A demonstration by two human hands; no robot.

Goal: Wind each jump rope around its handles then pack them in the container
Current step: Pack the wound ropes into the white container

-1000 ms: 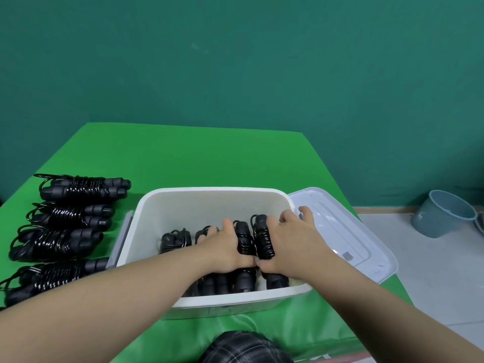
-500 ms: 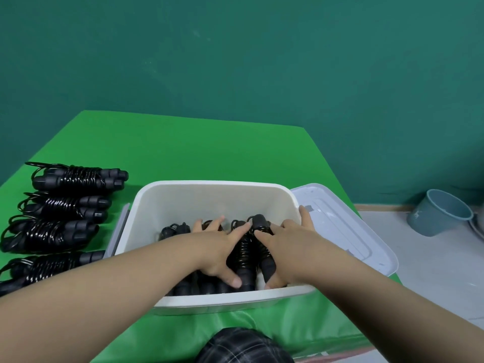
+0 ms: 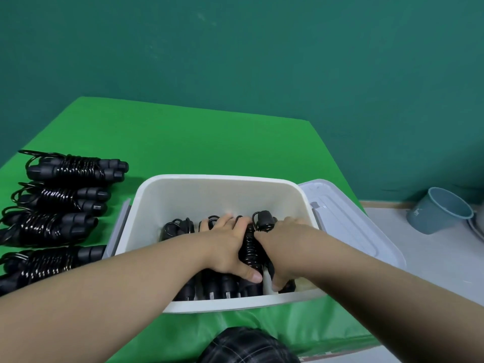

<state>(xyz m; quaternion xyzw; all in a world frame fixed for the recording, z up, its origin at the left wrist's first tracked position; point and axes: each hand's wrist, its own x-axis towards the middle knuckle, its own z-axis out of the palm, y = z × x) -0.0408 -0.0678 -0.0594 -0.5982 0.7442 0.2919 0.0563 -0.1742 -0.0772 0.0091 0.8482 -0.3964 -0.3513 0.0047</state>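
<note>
Both hands are down inside the white container point(image 3: 301, 205). The left hand point(image 3: 227, 247) lies over the packed bundles, fingers mostly straight and spread, thumb pressed against the near end of one wound jump rope point(image 3: 251, 250). The right hand point(image 3: 285, 247) closes on that same bundle from the right, its thumb tucked low beside the handles near the container's near wall; its fingertips are hidden, so how tightly it curls is hard to tell.

The step in hand looks like seating this bundle into the row, at its right end. Its far handle end stands a little higher than its neighbours, so it is probably not fully down. The next move likely calls for pressing it flat and snug against the row, then letting go without snagging a loose coil, and reaching left for another bundle.

The container holds several wound ropes lying side by side, handle ends toward the near wall; the exact count is hidden by the hands. A strip of floor shows at its right, and its far part is bare.

On the green bench point(image 3: 199, 142), four more wound ropes point(image 3: 65, 203) lie in a column left of the container, not yet packed. The lid point(image 3: 351, 226) rests against the container's right side. A grey bucket point(image 3: 442, 210) stands on the floor to the far right.
</note>
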